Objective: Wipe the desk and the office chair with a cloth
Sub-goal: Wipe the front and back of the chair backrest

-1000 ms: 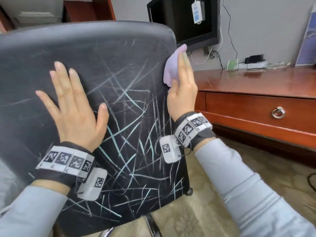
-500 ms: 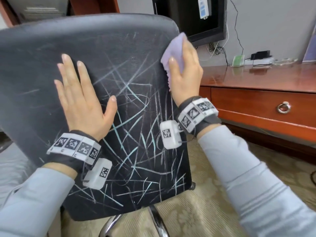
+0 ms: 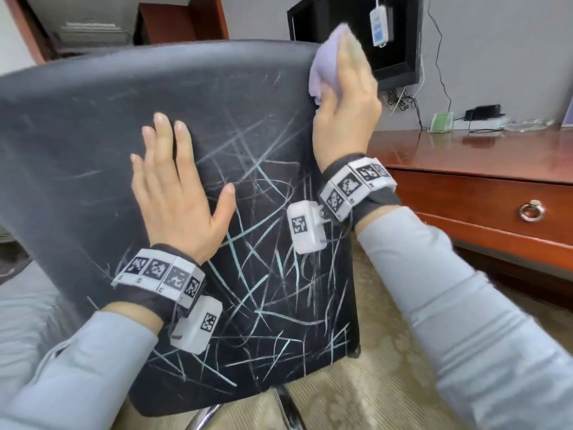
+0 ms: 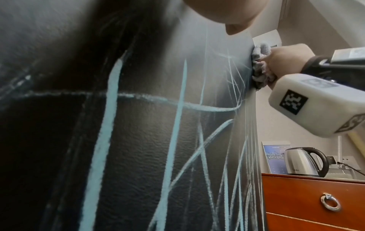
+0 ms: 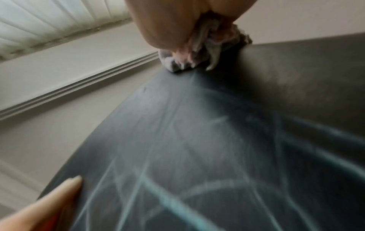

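Note:
The black office chair back (image 3: 93, 135) fills the head view, crossed by pale blue-white chalky streaks that are densest at its lower right. My left hand (image 3: 176, 197) lies flat on the middle of the back, fingers straight and spread. My right hand (image 3: 347, 97) holds a bunched lilac cloth (image 3: 325, 63) and presses it onto the back's top right corner. In the left wrist view the cloth (image 4: 260, 68) sits squeezed between that hand and the chair's edge. In the blurred right wrist view the cloth (image 5: 197, 51) bulges out under the palm on the chair back (image 5: 217, 140).
A red-brown wooden desk (image 3: 465, 156) with a ring-pull drawer (image 3: 531, 211) stands to the right of the chair. A dark monitor (image 3: 400, 41) hangs behind the cloth, with cables beside it. A steel kettle (image 4: 304, 162) stands on the desk. Patterned carpet (image 3: 387, 383) lies below.
My right hand has slid the cloth up the chair's right edge to the top corner. My left hand stays flat on the back.

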Demonstrator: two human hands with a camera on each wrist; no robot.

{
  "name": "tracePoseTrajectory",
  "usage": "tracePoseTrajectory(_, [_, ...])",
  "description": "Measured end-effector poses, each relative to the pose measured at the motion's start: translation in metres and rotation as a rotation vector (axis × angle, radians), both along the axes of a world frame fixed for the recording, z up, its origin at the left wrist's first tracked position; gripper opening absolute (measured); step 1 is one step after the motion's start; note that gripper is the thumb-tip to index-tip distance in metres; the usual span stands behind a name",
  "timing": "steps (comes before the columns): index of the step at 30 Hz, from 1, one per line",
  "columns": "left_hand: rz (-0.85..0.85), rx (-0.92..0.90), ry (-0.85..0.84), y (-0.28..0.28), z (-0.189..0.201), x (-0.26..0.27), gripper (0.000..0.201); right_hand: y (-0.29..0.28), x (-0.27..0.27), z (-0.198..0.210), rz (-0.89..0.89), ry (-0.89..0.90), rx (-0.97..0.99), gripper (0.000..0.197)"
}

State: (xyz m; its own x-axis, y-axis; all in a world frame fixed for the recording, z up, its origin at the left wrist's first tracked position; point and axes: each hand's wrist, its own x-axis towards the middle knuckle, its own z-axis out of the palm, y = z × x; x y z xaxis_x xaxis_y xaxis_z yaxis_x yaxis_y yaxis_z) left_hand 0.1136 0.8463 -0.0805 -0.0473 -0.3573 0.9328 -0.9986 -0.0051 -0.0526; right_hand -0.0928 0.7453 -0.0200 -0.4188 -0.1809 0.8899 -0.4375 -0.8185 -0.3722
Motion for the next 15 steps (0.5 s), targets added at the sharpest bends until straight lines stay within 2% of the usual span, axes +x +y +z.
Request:
tracePoseTrajectory(2, [-0.005, -0.004, 0.004, -0.002, 0.000, 0.001, 0.086, 0.008, 0.013, -0.023, -0.035, 0.082, -0.022, 0.066])
tracePoseTrajectory(4, [-0.028, -0.008, 0.012, -0.003, 0.000, 0.002, 0.084, 0.020, 0.036, -0.086, -0.048, 0.333, -0.004, 0.075])
tracePoseTrajectory(6, [-0.063, 0.000, 0.004, 0.000, 0.000, 0.004, 0.082, 0.031, 0.054, -0.147, 0.029, 0.619, 0.060, 0.096])
tracePoseTrajectory(7, [-0.080, 0.010, -0.004, 0.003, 0.001, 0.006, 0.081, 0.031, 0.056, -0.163, 0.067, 0.717, 0.071, 0.103])
tracePoseTrajectory(8, [-0.093, 0.020, -0.014, 0.007, 0.001, 0.010, 0.080, 0.029, 0.053, -0.162, 0.084, 0.770, 0.052, 0.105])
tracePoseTrajectory(10, [-0.108, 0.029, -0.039, 0.014, 0.001, 0.020, 0.078, 0.025, 0.046, -0.127, 0.059, 0.791, -0.023, 0.100])
tracePoseTrajectory(13, [-0.089, 0.049, -0.067, 0.020, -0.005, 0.036, 0.077, 0.024, 0.045, -0.046, -0.046, 0.537, -0.122, 0.086])
tracePoseTrajectory(15, [-0.078, 0.066, -0.069, 0.020, -0.010, 0.042, 0.078, 0.030, 0.066, -0.027, -0.075, 0.390, -0.109, 0.085])
